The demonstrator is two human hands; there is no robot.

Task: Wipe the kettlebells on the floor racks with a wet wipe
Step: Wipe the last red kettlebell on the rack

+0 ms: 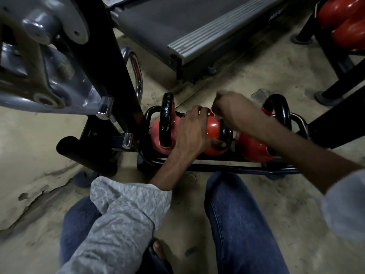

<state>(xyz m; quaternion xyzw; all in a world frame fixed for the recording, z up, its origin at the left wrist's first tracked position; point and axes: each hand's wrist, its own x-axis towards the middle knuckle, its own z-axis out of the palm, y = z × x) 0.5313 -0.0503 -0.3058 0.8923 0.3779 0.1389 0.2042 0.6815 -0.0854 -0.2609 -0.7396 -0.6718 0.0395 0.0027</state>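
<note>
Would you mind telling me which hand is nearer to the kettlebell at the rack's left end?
Left. The left hand sits right beside that left-end kettlebell, resting on the middle kettlebell; the right hand is farther right, over the middle one.

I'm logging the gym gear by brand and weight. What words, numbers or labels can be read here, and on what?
Nothing can be read.
Treadmill: a faint mark on its side rail, too dark and blurred to read.
Kettlebells in the floor rack: no weight numbers visible.

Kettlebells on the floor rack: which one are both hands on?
The middle kettlebell: left hand and right hand both rest on it. The left kettlebell and right kettlebell sit untouched.
</note>
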